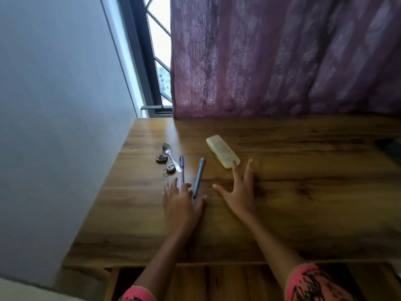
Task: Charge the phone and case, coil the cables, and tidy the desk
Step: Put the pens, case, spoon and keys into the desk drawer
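Pink sleeves (312, 283) frame our reach across the desk (303, 213). Our left hand (182, 205) lies spread and flat, gripping nothing, its fingers straddling the near ends of a purple pen (181, 168) and a blue pen (199, 177). Our right hand (240, 192) is likewise splayed and empty, one fingertip touching the near end of the yellowish case (222, 151), which lies slantwise mid-desk. A spoon (170, 155) and keys (165, 164) sit just left of the purple pen, near the desk's left edge. A dark object (388, 148) at the far right may be the phone; we cannot tell. No cables show. The risk, as we judge it: a flat-fingered nudge skids the smooth case away, or a sweep of the left hand rolls the pens into the keys or off the edge.
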Available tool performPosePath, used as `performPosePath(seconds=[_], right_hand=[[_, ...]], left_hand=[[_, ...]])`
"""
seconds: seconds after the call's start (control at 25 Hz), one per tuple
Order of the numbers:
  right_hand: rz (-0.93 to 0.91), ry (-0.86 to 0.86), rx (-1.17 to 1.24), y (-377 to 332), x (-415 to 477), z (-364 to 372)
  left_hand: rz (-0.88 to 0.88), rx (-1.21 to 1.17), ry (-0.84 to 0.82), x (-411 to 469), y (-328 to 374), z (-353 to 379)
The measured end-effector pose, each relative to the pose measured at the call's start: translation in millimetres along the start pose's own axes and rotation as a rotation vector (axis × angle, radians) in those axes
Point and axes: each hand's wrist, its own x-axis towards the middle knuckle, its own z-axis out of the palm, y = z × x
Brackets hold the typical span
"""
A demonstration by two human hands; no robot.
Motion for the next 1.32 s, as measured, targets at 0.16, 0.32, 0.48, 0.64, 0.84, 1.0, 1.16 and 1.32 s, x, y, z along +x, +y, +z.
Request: performPosePath(seconds=[0.16, 0.32, 0.48, 0.64, 0.84, 1.0, 1.16, 1.32], right_hand=[[-0.073, 0.006, -0.104, 5.8, 42.7, 10.7], [-0.117, 0.066, -0.07, 9.1, 50.7, 16.5], [-0.137, 0.123, 0.014, 9.7, 27.2, 9.1], [-0.04, 0.172, 0.101, 16.3, -15.8, -7.0], [0.021, 0.227, 0.111, 33.8, -89.1, -32.9], [0.064, 0.203, 0.279, 48.6, -148.2, -64.3], [0.154, 0.243, 0.484, 62.7, -213.2, -103.1], [0.32, 0.27, 0.575, 96.2, -283.9, -149.5]], left_hand=[[0.052, 0.06, 0.061, 24.0, 3.6, 23.4], [0.085, 0.035, 0.152, 23.9, 8.8, 26.8], [0.15, -0.006, 0.205, 9.1, 9.1, 20.8], [0.04, -0.157, 0.214, -15.9, 8.8, 13.9], [-0.09, -0.172, 0.185, -73.1, 22.7, 4.8], [-0.285, -0.479, 0.201, -137.3, 46.3, -7.5], [-0.572, -0.793, 0.126, -196.0, 75.1, -6.5], [-0.704, -1.073, -0.012, -260.6, 104.1, -4.5]])
